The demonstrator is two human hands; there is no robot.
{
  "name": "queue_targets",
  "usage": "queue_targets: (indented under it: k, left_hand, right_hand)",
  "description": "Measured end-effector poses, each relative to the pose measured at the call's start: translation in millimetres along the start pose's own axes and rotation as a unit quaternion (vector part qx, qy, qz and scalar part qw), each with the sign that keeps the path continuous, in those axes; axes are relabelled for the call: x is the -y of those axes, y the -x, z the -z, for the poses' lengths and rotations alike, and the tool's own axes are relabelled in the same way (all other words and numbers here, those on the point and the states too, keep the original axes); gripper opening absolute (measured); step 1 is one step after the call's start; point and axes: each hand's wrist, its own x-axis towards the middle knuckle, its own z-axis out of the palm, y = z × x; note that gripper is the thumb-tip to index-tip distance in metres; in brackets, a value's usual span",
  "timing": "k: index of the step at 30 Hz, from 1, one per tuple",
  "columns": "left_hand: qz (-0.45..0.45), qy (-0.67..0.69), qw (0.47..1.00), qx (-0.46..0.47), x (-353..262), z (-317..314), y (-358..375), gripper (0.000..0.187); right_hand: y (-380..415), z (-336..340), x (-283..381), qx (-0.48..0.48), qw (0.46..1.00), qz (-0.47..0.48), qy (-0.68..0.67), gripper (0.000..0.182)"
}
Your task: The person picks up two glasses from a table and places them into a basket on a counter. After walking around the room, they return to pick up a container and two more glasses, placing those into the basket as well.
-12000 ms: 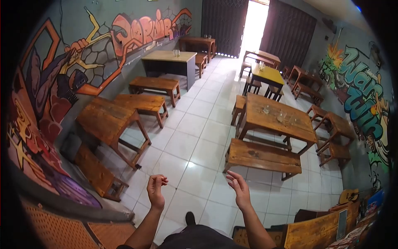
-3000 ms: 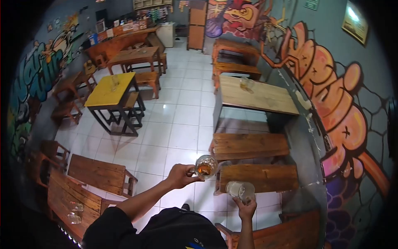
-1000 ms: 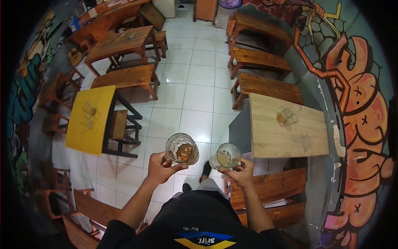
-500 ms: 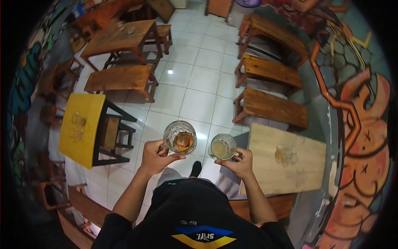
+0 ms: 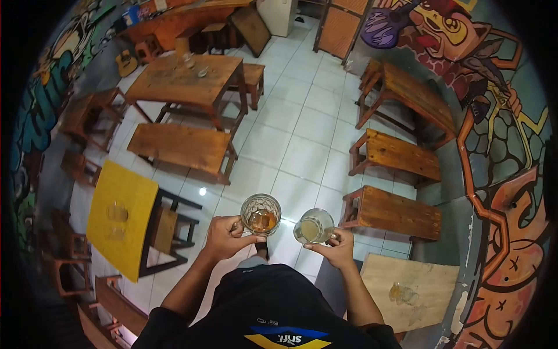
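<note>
My left hand (image 5: 225,239) is closed around the handle of a dimpled glass mug (image 5: 261,214) with a little amber liquid at the bottom. In my right hand (image 5: 336,247) is a second glass mug (image 5: 314,225), smoother and holding a pale cloudy liquid, gripped by its handle. Both mugs are held out in front of my body above the tiled floor, side by side with a small gap between them.
To the left stands a yellow table (image 5: 119,221) with glasses on it. A light wooden table (image 5: 430,291) with glasses is at the lower right. Wooden benches (image 5: 180,148) and a long wooden table (image 5: 180,81) line the left; more benches (image 5: 398,212) stand along the right wall. White tiles (image 5: 290,151) run between.
I have moved forward along the floor; the yellow table and the light wooden table now sit lower in view. Both mugs remain in my hands, slightly lower in view.
</note>
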Motion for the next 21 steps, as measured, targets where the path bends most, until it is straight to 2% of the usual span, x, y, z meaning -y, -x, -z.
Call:
queue_targets:
  k: [4, 6, 8, 10, 12, 14, 15, 18, 19, 21]
  left_hand:
    - [-0.009, 0.009, 0.998, 0.057, 4, 18, -78, 0.053]
    - [0.023, -0.006, 0.997, 0.079, -4, 22, -114, 0.054]
    - [0.002, -0.025, 0.995, 0.092, -8, 22, -145, 0.056]
    - [-0.051, 0.007, 0.995, 0.091, 4, 17, -171, 0.058]
    - [-0.058, 0.011, 0.992, 0.110, 9, 11, -198, 0.060]
    - [-0.074, -0.004, 0.992, 0.100, 15, 0, -224, 0.060]
    - [-0.095, -0.002, 0.989, 0.109, 22, -5, -239, 0.060]
    - [-0.059, 0.022, 0.988, 0.141, 17, -14, -284, 0.054]
    - [-0.024, -0.007, 0.988, 0.149, 5, -16, -300, 0.048]
    - [0.000, 0.003, 0.990, 0.143, 9, -26, -329, 0.044]
  right_hand:
    - [-57, 0, 14, -0.021, 1.000, 0.019, 0.011, 0.031]
    - [-77, 1, 12, -0.055, 0.998, -0.030, -0.022, 0.032]
    - [-97, 6, 23, -0.078, 0.996, -0.022, -0.027, 0.033]
    - [-114, 14, 27, -0.083, 0.995, -0.040, 0.028, 0.033]
    - [-133, 23, 20, -0.097, 0.995, -0.023, 0.010, 0.034]
    - [-153, 35, 24, -0.109, 0.992, -0.035, 0.059, 0.034]
    - [-165, 38, 15, -0.131, 0.991, -0.025, 0.019, 0.032]
    - [-206, 57, 5, -0.153, 0.988, 0.014, -0.019, 0.032]
    - [-221, 65, 6, -0.154, 0.988, 0.015, -0.019, 0.032]
    - [-250, 84, 16, -0.142, 0.989, -0.008, 0.047, 0.033]
